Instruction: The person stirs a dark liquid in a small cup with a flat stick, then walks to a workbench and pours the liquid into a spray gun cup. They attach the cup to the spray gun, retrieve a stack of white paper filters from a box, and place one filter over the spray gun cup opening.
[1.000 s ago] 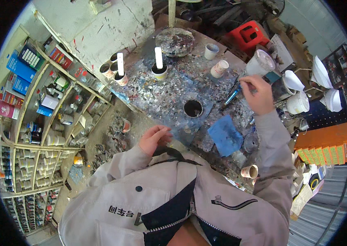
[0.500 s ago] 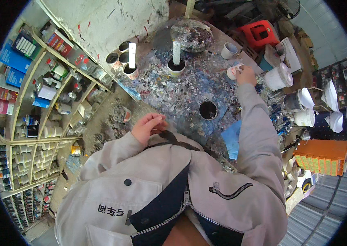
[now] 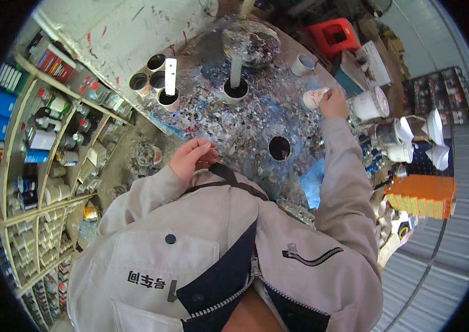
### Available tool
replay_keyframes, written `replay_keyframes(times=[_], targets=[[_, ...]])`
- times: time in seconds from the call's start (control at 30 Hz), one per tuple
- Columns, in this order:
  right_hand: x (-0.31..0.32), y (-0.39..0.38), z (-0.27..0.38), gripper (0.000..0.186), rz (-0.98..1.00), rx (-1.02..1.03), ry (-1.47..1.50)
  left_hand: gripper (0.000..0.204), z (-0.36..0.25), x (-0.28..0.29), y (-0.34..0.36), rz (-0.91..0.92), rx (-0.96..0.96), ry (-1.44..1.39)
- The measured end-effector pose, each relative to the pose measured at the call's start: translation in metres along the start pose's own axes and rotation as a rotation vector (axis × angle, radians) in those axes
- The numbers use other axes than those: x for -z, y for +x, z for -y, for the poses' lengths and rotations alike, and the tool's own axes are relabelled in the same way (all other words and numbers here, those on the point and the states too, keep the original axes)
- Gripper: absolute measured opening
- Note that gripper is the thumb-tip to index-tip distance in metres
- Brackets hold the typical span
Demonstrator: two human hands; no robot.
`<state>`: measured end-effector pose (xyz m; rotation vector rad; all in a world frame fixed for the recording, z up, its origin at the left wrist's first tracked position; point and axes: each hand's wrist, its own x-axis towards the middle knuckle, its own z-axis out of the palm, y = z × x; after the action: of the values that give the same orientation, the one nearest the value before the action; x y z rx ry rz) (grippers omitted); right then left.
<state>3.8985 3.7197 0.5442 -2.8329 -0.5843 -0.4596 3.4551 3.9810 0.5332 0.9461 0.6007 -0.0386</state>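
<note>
Out to the right, my right hand (image 3: 335,104) is closed on the side of a white cup (image 3: 312,98) with red marks, tilted at the table's right side. My left hand (image 3: 194,158) hovers near my waist above a dark strap (image 3: 224,172), its fingers loosely curled together and nothing visible in them. On the paint-spattered table (image 3: 212,119) a cup of dark paint (image 3: 280,148) stands between my arms. Farther off, another cup (image 3: 235,95) holds dark paint and a grey stick (image 3: 236,71). To its left a third cup (image 3: 168,102) carries a white stick (image 3: 170,76).
Several dark-filled cups (image 3: 140,84) cluster by the wall. A paint-crusted round lump (image 3: 252,47) sits at the back, with a pale cup (image 3: 303,65) to its right. A white bucket (image 3: 368,104) and blue sheet (image 3: 313,185) lie right. Shelves (image 3: 52,182) of bottles line the left.
My view has shifted slightly, so the table's things appear a little farther left. The cup in my right hand now leans more, its marked side turned up. My left hand stays near my waist.
</note>
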Motion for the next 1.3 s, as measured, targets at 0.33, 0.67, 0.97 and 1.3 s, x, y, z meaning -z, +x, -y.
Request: replay_keyframes(times=[0.33, 0.67, 0.97, 1.3], targets=[[0.102, -0.125, 0.063, 0.018, 0.284, -0.306, 1.146, 0.039, -0.037, -0.051, 0.056, 0.288, -0.301, 0.432], [0.13, -0.194, 0.141, 0.007, 0.056, -0.064, 0.95, 0.032, -0.042, -0.071, 0.07, 0.267, -0.242, 0.42], [0.113, -0.191, 0.081, 0.05, 0.172, -0.419, 2.059, 0.03, -0.054, -0.017, 0.063, 0.248, -0.275, 0.497], [0.102, -0.203, 0.1, 0.038, 0.555, -0.3, 2.095, 0.034, -0.025, 0.052, 0.08, 0.231, 0.091, 0.132]])
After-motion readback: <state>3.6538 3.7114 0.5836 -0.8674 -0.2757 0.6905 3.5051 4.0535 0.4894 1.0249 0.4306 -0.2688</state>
